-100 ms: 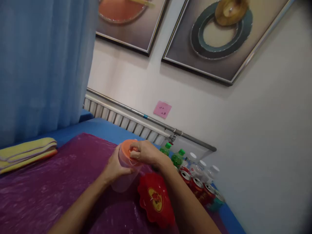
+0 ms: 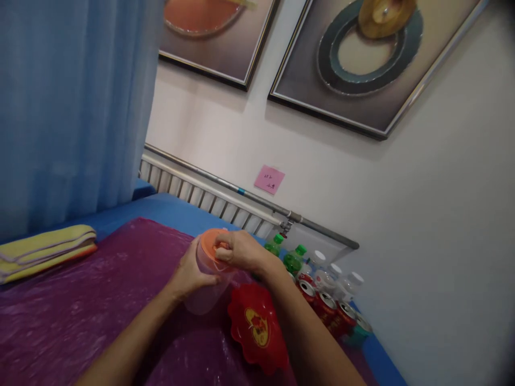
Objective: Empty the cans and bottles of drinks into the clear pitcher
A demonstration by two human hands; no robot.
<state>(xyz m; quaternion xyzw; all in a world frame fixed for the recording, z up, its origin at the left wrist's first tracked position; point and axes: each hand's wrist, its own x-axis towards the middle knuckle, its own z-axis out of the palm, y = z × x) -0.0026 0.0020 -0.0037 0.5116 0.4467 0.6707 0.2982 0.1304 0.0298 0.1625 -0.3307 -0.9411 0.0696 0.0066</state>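
Note:
A translucent plastic pitcher (image 2: pixel 203 300) with an orange lid (image 2: pixel 209 242) stands tilted in the view, over the purple plastic sheet. Wrapped round its upper side is my left hand (image 2: pixel 192 276), thumb across the front. My right hand (image 2: pixel 239 249) has its fingers curled on the lid, pinching its raised part near the rim. Just right of the pitcher lies a red scalloped plate (image 2: pixel 245 305) with a yellow printed emblem, partly covered by my right forearm.
Purple sheeting (image 2: pixel 132 268) covers much of the blue table (image 2: pixel 169 206). Folded yellow cloths (image 2: pixel 48 246) lie at left. Green bottles (image 2: pixel 293 260), clear bottles and open drink cans (image 2: pixel 325 304) crowd the right edge. Behind are a radiator (image 2: pixel 209 201) and a blue curtain (image 2: pixel 76 107).

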